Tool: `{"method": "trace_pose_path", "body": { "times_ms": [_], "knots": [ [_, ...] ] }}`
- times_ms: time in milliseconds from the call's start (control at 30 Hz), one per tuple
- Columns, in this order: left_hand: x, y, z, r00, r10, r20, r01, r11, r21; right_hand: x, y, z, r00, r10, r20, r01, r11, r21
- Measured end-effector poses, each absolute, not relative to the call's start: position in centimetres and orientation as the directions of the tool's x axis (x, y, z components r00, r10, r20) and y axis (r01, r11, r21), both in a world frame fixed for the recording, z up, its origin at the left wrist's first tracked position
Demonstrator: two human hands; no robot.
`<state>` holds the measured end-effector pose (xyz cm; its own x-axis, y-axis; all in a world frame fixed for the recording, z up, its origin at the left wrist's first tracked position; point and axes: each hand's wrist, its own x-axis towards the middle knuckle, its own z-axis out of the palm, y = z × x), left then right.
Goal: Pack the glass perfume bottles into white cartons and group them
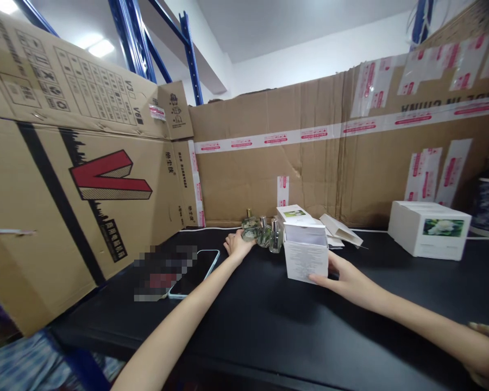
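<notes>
My left hand (238, 247) is at the leftmost glass perfume bottle (250, 228), its fingers closed against the bottle's left side and partly hidden. Just right of that bottle stand two more clear glass bottles, one with a silvery cap (263, 234) and a slim one (274, 239), close together on the black tabletop. With thumb in front and fingers at the right side, my right hand (336, 271) grips a white carton (307, 259) covered in small print. The carton's top is open, and its inside bottom is hidden.
Behind the carton lie another white box (294, 213) and folded white card pieces (341, 230). A white box with a flower picture (427, 231) stands at right. At left lies a phone (193, 274). Tall cardboard walls (244, 184) border the table's back and left.
</notes>
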<state>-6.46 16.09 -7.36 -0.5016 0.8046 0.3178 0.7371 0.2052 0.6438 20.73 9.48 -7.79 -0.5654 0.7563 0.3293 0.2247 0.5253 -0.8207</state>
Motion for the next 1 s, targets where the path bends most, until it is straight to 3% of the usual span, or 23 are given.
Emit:
{"method": "trace_pose_path", "body": {
  "times_ms": [300,600,900,1000],
  "knots": [
    [-7.0,14.2,-6.5,-0.481,0.73,0.485,0.721,0.015,0.693,20.8,9.7,-8.0,-0.593,0.733,0.333,0.182,0.525,-0.831],
    [-6.5,12.9,-5.1,-0.204,0.719,0.664,0.898,-0.132,0.419,20.9,9.7,-8.0,-0.554,0.738,0.385,0.138,0.538,-0.832],
    [-5.6,13.0,-6.2,-0.123,0.721,0.681,0.943,-0.129,0.307,21.2,10.0,-8.0,-0.537,0.743,0.399,0.156,0.552,-0.819],
    [-5.1,12.9,-6.5,-0.179,0.755,0.63,0.911,-0.114,0.396,21.2,9.9,-8.0,-0.532,0.75,0.393,0.176,0.552,-0.815]
  ]
}}
